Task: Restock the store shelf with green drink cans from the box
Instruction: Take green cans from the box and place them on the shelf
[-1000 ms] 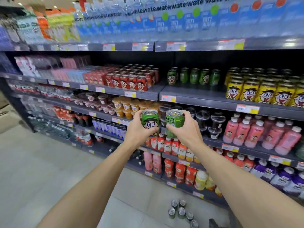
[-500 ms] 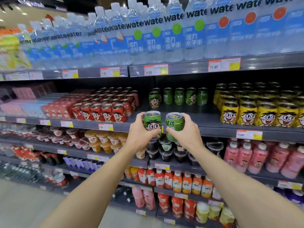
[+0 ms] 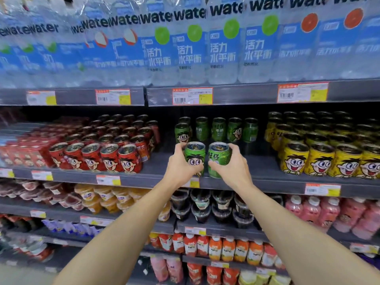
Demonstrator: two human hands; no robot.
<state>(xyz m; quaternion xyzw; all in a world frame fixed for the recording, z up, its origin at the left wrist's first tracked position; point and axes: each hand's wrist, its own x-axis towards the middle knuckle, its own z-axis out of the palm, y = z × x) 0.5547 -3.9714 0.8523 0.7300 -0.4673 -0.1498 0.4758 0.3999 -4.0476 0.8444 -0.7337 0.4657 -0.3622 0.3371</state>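
Note:
My left hand (image 3: pixel 178 168) grips a green drink can (image 3: pixel 195 156) with a cartoon face toward me. My right hand (image 3: pixel 232 168) grips a second green can (image 3: pixel 218 157), its printed side toward me. Both cans are upright, side by side, over the front part of the grey shelf (image 3: pixel 261 173). Behind them, several green cans (image 3: pixel 219 129) stand in a row at the back of that shelf. The box is out of view.
Red cans (image 3: pixel 111 157) fill the shelf to the left and yellow cans (image 3: pixel 320 159) to the right. Water bottles (image 3: pixel 222 46) line the shelf above. Cups and pink and orange bottles fill the lower shelves. Price tags run along the shelf edges.
Both hands have raised the two cans from below shelf level to the green-can shelf's front. My view has moved closer and tilted up; the floor cans have dropped out of sight.

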